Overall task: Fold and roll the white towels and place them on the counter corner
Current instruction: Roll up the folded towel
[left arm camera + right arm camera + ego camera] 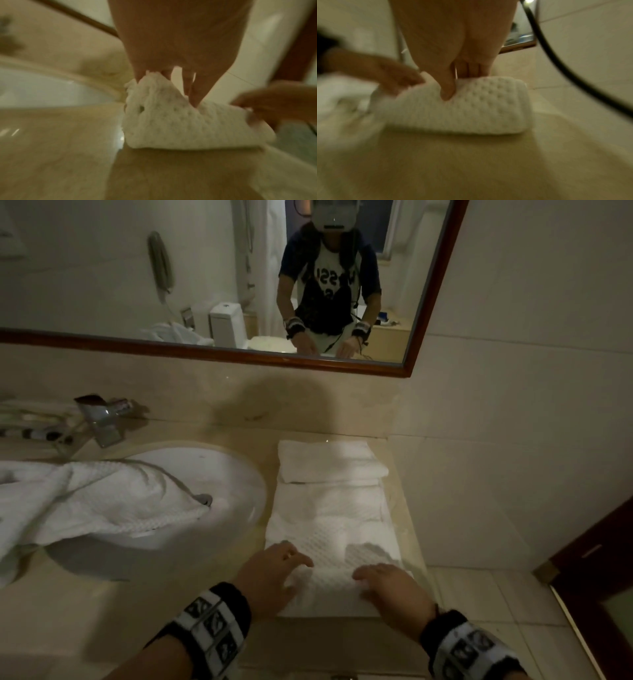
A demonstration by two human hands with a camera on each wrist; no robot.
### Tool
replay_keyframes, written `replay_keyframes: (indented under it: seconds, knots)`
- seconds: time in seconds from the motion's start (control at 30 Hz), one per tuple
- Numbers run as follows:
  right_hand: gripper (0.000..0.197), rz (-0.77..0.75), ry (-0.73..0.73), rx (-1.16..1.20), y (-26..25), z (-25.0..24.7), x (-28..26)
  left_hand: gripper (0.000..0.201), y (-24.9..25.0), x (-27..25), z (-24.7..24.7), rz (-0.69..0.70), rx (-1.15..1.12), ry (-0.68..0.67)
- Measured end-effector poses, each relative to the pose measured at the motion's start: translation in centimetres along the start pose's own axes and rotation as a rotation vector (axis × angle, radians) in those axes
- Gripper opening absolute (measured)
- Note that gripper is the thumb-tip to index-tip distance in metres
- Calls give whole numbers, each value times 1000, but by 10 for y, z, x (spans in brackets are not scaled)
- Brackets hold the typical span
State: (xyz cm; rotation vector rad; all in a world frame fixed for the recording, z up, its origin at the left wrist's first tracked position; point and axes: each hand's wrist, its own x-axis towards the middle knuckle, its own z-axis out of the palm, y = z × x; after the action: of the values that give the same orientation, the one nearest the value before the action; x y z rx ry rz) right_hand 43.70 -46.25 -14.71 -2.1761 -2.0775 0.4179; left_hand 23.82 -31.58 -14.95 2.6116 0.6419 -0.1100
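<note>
A long folded white waffle towel (pixel 329 529) lies on the beige counter (pixel 144 604) right of the sink, and its near end is turned up into a thick roll (pixel 471 108). My left hand (pixel 277 568) grips the roll's left part, with fingers (pixel 193 100) dug into the fold. On the right part, my right hand (pixel 383 580) holds the roll (pixel 180 125), its thumb (pixel 447 92) on the near side and the fingers over the top. Another folded white towel (pixel 329 460) sits in the counter corner against the wall.
A loose white towel (pixel 85 501) hangs over the left of the white sink (pixel 239 474), below the chrome tap (pixel 102 419). A framed mirror (pixel 205 268) hangs above the backsplash. The tiled wall (pixel 513 440) bounds the counter on the right, and a dark door frame (pixel 599 559) stands beyond.
</note>
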Motion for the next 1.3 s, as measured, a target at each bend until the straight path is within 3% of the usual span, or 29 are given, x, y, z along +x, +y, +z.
replay_keyframes:
  seconds: [0.07,0.17,0.23,0.3,0.33,0.4,0.5,0.57,0.63,0.67,0.73,0.8,0.83,0.9,0.93,1.0,1.07,1.13,1.23,1.3]
  knots:
    - [27,87,-25,99,5,-5,12,68,8,-8,10,75,175,-26]
    - [26,107,-55,108,4,-9,19,61,15,-11,19,22,302,-117]
    - [21,-32,60,-3,-5,-12,16,59,13,-5,11,-48,79,-154]
    - [6,-141,86,-20,-11,-4,6,58,7,2,-1,-127,-219,-299]
    - [6,-179,85,-65,-9,2,1,55,5,5,-4,-151,-311,-374]
    - [24,-230,63,-134,-4,16,-10,56,7,7,-4,-163,-331,-453]
    - [57,-134,-65,-203,2,22,-18,59,12,4,-1,-155,-286,-408]
    - [72,-39,-119,-181,-2,18,-15,64,19,-4,3,-76,-147,-242]
    - [64,-54,-39,-98,-12,0,-10,67,23,-12,10,36,137,58]
    - [54,-21,-74,-4,-16,-12,-5,60,28,-17,12,3,191,50]
    - [40,111,-233,226,-20,-29,7,55,28,-18,30,21,345,10]
    - [39,164,-328,295,-18,-30,12,82,29,-15,40,20,353,-77]
    - [39,157,-328,270,-21,-28,12,86,32,-14,33,35,334,-81]
    - [38,33,-153,83,-22,-22,5,71,31,-10,8,23,163,-82]
    - [41,-36,-91,-12,-23,-17,0,63,27,-3,2,13,1,-178]
    - [48,-42,-128,-93,-22,-9,-13,55,25,8,-7,-112,-258,-419]
    - [67,-1,-164,-176,-23,-1,-19,59,25,9,-12,-151,-272,-506]
    - [76,9,-151,-280,-22,6,-16,67,30,9,-10,-134,-89,-453]
    - [52,39,-203,-312,-24,6,-2,59,38,-3,4,60,341,-43]
    - [43,30,-221,-331,-31,-3,6,38,40,-14,29,36,402,168]
